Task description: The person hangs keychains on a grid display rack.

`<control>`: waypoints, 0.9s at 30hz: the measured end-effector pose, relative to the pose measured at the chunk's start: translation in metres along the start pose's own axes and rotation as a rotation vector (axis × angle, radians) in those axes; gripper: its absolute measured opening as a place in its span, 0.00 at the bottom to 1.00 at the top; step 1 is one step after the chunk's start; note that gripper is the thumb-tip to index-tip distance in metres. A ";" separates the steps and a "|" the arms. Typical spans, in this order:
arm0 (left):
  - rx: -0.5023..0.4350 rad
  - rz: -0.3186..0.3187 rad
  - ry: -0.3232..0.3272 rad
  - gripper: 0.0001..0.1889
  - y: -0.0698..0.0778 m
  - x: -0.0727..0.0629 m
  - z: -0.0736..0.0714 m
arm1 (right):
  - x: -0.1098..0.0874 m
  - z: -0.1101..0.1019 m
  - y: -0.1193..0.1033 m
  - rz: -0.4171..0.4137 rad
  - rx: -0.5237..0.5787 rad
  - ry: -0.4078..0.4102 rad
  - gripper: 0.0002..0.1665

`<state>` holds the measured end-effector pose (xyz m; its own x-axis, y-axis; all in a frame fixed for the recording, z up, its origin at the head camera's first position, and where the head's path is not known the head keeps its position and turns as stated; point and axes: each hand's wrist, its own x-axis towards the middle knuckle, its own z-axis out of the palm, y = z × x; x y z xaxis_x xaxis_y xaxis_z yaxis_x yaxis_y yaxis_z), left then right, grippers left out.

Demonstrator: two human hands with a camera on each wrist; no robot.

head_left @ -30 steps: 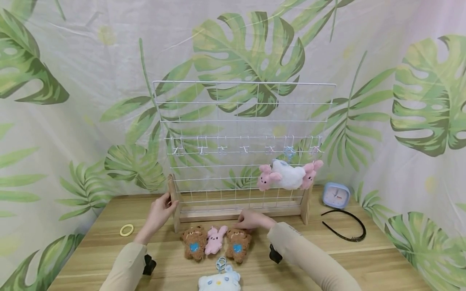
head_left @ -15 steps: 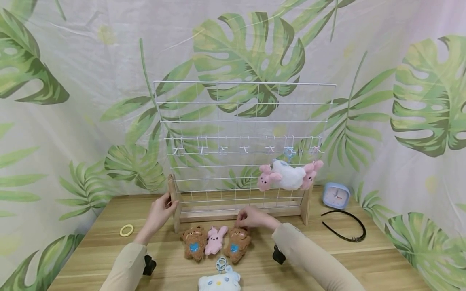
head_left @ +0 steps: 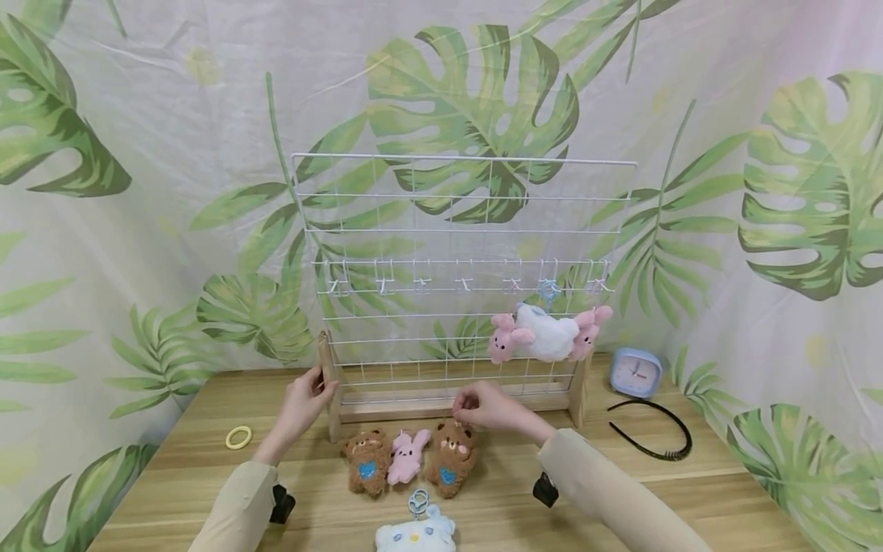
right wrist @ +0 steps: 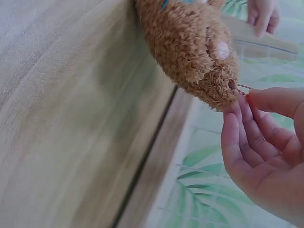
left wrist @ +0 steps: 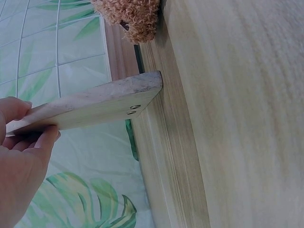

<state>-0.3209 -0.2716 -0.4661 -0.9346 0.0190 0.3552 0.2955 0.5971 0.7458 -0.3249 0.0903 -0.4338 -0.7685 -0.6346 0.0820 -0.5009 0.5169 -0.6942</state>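
Right fingers (right wrist: 278, 100) pinch the beaded chain (right wrist: 244, 87) of a teddy bear (head_left: 451, 458), lower centre; left fingers (left wrist: 44, 141) grip a wooden upright (left wrist: 95, 103). Probably light, squashy: lift by that chain.

The light-brown wood-grained tabletop (head_left: 324, 514) carries a rack of white wire and pale wood (head_left: 407, 413) near its back edge. By the left edge lies a pale yellow ring (head_left: 239, 447); near the back right corner, a light-blue clock (head_left: 636, 373) and, in front, a black headband (head_left: 687, 435). Roughly midway between the side edges lie a curly brown plush bear (head_left: 368, 451), a pink plush rabbit (head_left: 408, 457) and, toward the front edge, a white-and-blue plush (head_left: 417, 533); whether a second brown bear (head_left: 454, 458) touches the wood is unclear.
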 end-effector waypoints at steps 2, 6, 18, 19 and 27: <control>0.003 0.000 0.000 0.14 0.000 0.000 0.000 | -0.005 -0.004 -0.006 -0.020 -0.007 0.029 0.04; -0.004 0.001 -0.001 0.15 0.001 0.000 0.000 | -0.013 -0.017 -0.020 -0.092 -0.041 0.115 0.03; -0.002 -0.008 -0.008 0.13 -0.001 -0.001 0.000 | -0.014 -0.076 -0.070 -0.170 -0.157 0.284 0.02; -0.004 -0.008 -0.010 0.14 -0.001 -0.001 0.000 | -0.014 -0.082 -0.076 -0.163 -0.155 0.297 0.02; 0.015 0.008 0.005 0.10 -0.001 0.001 0.001 | -0.008 -0.118 -0.116 -0.162 -0.189 0.408 0.03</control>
<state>-0.3223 -0.2712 -0.4671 -0.9312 0.0200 0.3639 0.3001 0.6087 0.7344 -0.3077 0.1034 -0.2693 -0.7491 -0.4581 0.4785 -0.6618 0.5494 -0.5101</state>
